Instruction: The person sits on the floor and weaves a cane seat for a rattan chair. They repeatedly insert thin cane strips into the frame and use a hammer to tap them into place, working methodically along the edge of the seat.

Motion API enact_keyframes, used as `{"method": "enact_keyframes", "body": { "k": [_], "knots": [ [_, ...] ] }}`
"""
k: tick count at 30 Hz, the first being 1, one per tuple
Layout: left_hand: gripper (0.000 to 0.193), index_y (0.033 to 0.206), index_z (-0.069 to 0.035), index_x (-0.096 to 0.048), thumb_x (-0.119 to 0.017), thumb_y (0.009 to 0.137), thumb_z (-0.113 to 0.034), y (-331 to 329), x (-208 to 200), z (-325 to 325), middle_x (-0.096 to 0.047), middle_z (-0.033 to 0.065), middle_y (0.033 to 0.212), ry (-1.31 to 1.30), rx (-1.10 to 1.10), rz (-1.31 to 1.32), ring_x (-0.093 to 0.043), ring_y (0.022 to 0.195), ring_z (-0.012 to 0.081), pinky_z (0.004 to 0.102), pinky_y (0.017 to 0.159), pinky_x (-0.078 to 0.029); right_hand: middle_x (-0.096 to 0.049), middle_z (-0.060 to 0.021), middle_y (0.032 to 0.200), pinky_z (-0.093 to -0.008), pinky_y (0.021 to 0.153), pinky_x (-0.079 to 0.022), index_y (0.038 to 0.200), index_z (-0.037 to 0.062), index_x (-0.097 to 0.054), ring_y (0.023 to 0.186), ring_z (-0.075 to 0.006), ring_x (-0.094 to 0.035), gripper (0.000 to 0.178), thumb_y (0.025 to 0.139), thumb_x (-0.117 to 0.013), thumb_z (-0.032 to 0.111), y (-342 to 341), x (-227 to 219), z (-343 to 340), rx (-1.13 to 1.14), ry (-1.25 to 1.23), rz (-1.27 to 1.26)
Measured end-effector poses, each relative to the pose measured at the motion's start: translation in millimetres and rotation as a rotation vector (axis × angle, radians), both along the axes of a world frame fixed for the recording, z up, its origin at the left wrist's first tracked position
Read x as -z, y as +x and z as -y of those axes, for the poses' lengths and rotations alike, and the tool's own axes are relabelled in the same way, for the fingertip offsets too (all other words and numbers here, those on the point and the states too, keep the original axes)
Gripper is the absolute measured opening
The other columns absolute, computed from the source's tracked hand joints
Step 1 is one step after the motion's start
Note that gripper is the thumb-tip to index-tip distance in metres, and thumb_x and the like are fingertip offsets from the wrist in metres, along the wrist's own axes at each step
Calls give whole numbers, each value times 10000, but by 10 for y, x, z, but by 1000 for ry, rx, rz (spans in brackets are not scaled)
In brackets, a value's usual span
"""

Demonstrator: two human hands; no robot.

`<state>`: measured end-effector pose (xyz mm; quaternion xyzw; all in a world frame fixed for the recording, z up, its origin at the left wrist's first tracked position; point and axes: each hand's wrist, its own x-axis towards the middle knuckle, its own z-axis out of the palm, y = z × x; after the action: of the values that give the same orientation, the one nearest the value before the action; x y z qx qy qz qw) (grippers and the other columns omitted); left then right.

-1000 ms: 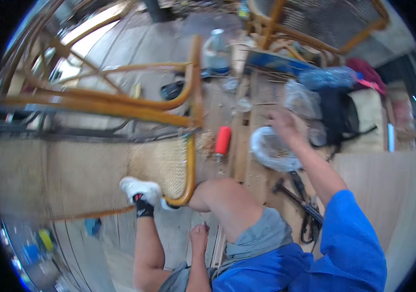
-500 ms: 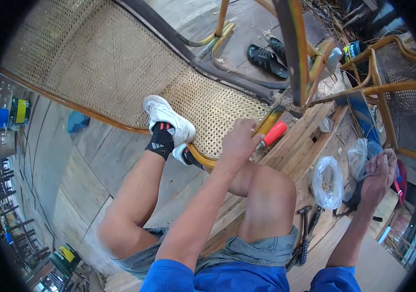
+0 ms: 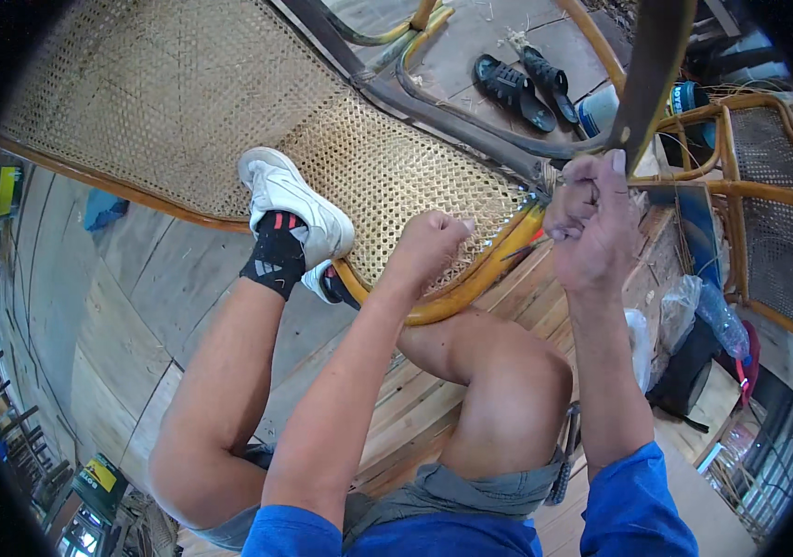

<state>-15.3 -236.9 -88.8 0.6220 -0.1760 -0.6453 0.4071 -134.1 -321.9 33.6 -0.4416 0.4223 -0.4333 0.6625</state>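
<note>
A long rattan chair with a woven cane seat [image 3: 387, 176] lies across my legs, its yellow-brown edge rail [image 3: 471, 295] curving by my left knee. My left hand [image 3: 429, 249] is closed over the cane weave near that rail, thumb toward the right; what its fingers hold, if anything, is hidden. My right hand [image 3: 593, 223] is raised at the seat's far right corner, fingers curled in, close beneath a dark frame post [image 3: 656, 84]. Nothing in it can be made out. A bit of a red handle [image 3: 538, 235] shows beside the rail, mostly covered by my right hand.
A slatted wooden bench [image 3: 396, 422] lies beneath my legs. Right of my forearm are a whitish coil [image 3: 638, 348], clear plastic bags [image 3: 684, 311] and a black pouch [image 3: 684, 371]. Dark sandals [image 3: 517, 93] lie ahead, and another cane chair [image 3: 773, 186] stands at right.
My right hand has come from the plastic bags up to the seat corner. My left hand has moved left off the rail onto the weave. The red handle is now mostly hidden.
</note>
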Motion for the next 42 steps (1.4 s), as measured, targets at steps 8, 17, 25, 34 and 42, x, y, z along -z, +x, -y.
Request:
{"method": "enact_keyframes", "body": {
  "k": [8,17,25,34,42],
  "knots": [
    [235,659,-60,-595,-693,746,-254,227,199,163,-546,8,595,-87,538,270,-489,561,108,292,537,-422,-306,57,485,-235,398,-243,760,25,-549,414,-53,-275,431,949,-481,406,74,209,-55,-108,-14,-134],
    [270,744,-36,-608,-712,742,-286,312,87,286,-576,47,650,-39,697,324,-509,617,150,333,575,-431,-166,51,508,-267,409,-202,738,77,-456,416,-89,-195,501,958,-359,516,-35,265,-22,-110,3,61],
    [302,725,-18,-576,-711,745,-287,290,101,291,-541,59,618,-149,712,406,-489,604,163,348,564,-417,-158,49,502,-271,398,-208,710,69,-437,397,-92,-208,530,942,-377,541,-11,405,8,-12,119,21],
    [321,674,-21,-559,-718,743,-292,291,96,268,-503,25,565,-170,690,353,-449,539,134,334,494,-383,-159,47,508,-269,397,-216,692,75,-430,392,-98,-221,534,938,-384,546,13,443,36,-14,173,16],
    [318,631,-26,-549,-715,739,-276,274,114,250,-490,18,547,-179,643,353,-431,517,128,333,471,-366,-131,50,499,-268,399,-201,695,79,-439,397,-97,-205,502,952,-387,507,-19,484,25,-43,164,34]
  ]
}}
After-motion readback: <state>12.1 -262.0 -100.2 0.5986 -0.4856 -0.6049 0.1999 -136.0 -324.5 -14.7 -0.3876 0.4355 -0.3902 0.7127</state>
